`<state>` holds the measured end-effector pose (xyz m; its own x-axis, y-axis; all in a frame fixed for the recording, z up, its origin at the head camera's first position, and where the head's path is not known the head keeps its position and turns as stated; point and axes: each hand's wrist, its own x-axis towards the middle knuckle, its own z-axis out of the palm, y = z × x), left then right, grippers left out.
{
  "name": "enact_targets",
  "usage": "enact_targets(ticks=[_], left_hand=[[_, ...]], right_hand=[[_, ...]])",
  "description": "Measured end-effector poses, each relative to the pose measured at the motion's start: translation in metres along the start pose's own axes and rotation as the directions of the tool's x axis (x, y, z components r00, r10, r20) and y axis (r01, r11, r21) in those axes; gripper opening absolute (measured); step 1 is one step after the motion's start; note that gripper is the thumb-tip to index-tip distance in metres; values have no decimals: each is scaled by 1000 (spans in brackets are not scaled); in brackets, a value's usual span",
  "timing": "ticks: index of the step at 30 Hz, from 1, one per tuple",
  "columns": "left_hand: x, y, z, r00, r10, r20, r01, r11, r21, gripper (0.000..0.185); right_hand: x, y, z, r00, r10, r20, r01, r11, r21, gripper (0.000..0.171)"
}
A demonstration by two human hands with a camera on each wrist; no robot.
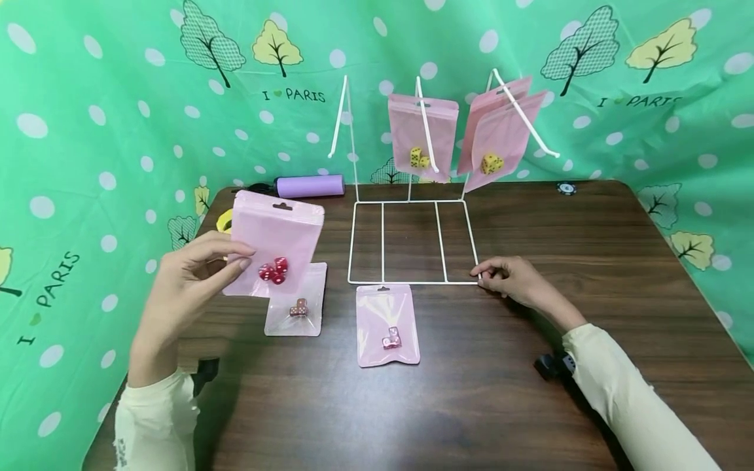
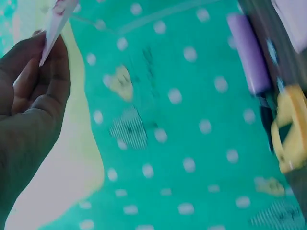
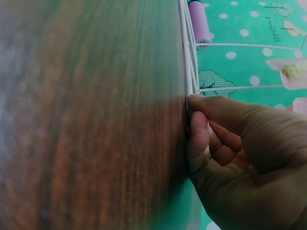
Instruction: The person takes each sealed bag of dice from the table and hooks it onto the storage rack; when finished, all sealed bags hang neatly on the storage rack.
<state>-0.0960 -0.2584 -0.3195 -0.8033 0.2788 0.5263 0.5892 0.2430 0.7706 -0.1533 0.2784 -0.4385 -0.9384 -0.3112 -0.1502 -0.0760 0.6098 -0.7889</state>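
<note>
My left hand [image 1: 243,256] pinches a pink pouch [image 1: 277,232] by its left edge and holds it upright above the table; red dice [image 1: 273,271] sit in its bottom. In the left wrist view, the left hand [image 2: 48,52] grips the pouch's thin edge [image 2: 58,17]. My right hand [image 1: 480,271] rests on the table with curled fingers pinching the front right corner of a white wire rack [image 1: 412,204]. The right wrist view shows the right hand [image 3: 194,108] pressed against the rack's wire [image 3: 188,57].
Two pink pouches with dice lie flat: one [image 1: 297,304] under the held pouch, the other [image 1: 387,325] before the rack. Pouches with yellow dice hang on the middle [image 1: 422,134] and right [image 1: 501,134] arms. A purple cylinder [image 1: 309,186] and a yellow object [image 1: 224,222] sit back left.
</note>
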Motion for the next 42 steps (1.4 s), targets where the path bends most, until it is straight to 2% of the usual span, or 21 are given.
enact_targets(ticks=[2, 4, 9, 14, 22, 27, 34, 37, 42], left_hand=[[6, 6, 9, 999, 34, -12, -35, 996, -82, 32], [13, 11, 17, 998, 57, -25, -59, 990, -126, 32], [32, 20, 32, 997, 72, -39, -78, 982, -173, 29], [48, 19, 41, 996, 82, -39, -87, 983, -162, 25], [63, 11, 54, 996, 48, -71, -61, 979, -194, 18], [65, 6, 57, 995, 9, -103, -30, 977, -209, 17], [66, -3, 60, 994, -24, -105, 4, 983, -186, 19], [73, -10, 63, 993, -40, -112, 21, 985, -171, 20], [92, -30, 69, 987, -78, -142, 56, 986, -158, 19]], right_hand=[[0, 0, 0, 1000, 0, 0, 0, 1000, -5, 21], [0, 1, 0, 1000, -2, 1, 2, 1000, -5, 21], [-2, 2, 1, 1000, 2, 3, -2, 1000, 8, 22], [-2, 3, 1, 1000, 2, 2, -2, 1000, 10, 21], [0, 5, 3, 1000, -12, -7, 12, 1000, 16, 20], [0, 3, 2, 1000, -14, -15, 15, 1000, 12, 19], [0, 0, 0, 999, -35, -23, 35, 999, 8, 19], [0, 1, -1, 999, -40, -29, 40, 999, 10, 19], [0, 3, 1, 999, -35, -24, 36, 999, 14, 20]])
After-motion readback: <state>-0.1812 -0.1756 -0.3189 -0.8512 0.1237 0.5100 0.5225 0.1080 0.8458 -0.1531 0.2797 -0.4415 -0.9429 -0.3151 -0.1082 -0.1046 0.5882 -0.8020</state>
